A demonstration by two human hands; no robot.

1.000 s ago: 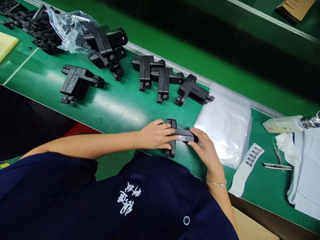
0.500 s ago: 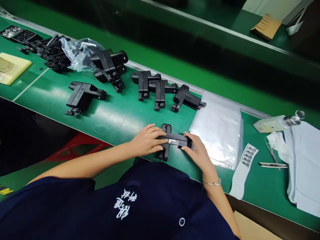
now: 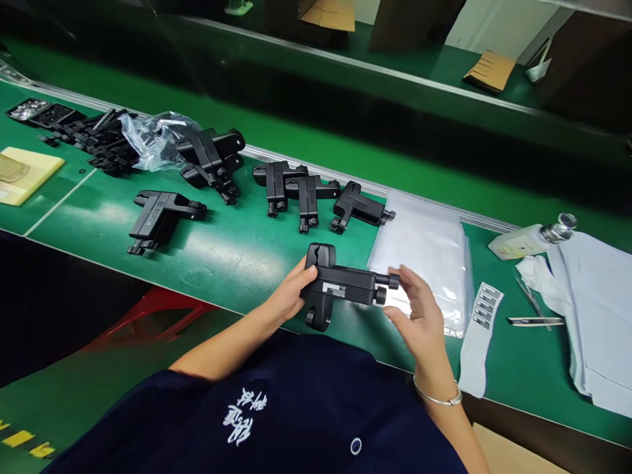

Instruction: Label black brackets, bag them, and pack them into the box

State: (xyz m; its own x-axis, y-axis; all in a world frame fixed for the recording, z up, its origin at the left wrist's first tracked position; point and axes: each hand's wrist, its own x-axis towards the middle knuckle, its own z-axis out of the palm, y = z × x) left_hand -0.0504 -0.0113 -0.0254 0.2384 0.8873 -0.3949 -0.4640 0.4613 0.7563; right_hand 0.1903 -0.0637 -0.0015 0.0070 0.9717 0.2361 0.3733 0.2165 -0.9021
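Note:
My left hand (image 3: 291, 289) is closed around the jaw end of a black clamp bracket (image 3: 348, 280), lifted over the front of the green bench. A small white label sticks to the bracket's upper face, and two black knobs (image 3: 388, 282) stick out of its right end. Beside those knobs my right hand (image 3: 419, 309) is open, thumb and fingers apart, with nothing visibly held. Similar brackets lie beyond: one alone on the left (image 3: 160, 217), an overlapping pair (image 3: 306, 197) in the middle, and one (image 3: 360, 205) by the clear plastic bags (image 3: 419, 243).
Further left are stacked brackets (image 3: 210, 158), a crumpled plastic bag (image 3: 153, 138), small black parts (image 3: 106, 148) and a yellow pad (image 3: 32, 172). On the right stand or lie a bottle (image 3: 518, 242), a label strip (image 3: 481, 342), tweezers (image 3: 532, 299), a blade-like tool (image 3: 536, 322) and white sheets (image 3: 600, 316).
The bracket has been raised and turned so its knobs show. My left hand has shifted to grip its jaw end; my right hand has let go and moved slightly right. The view has tilted up.

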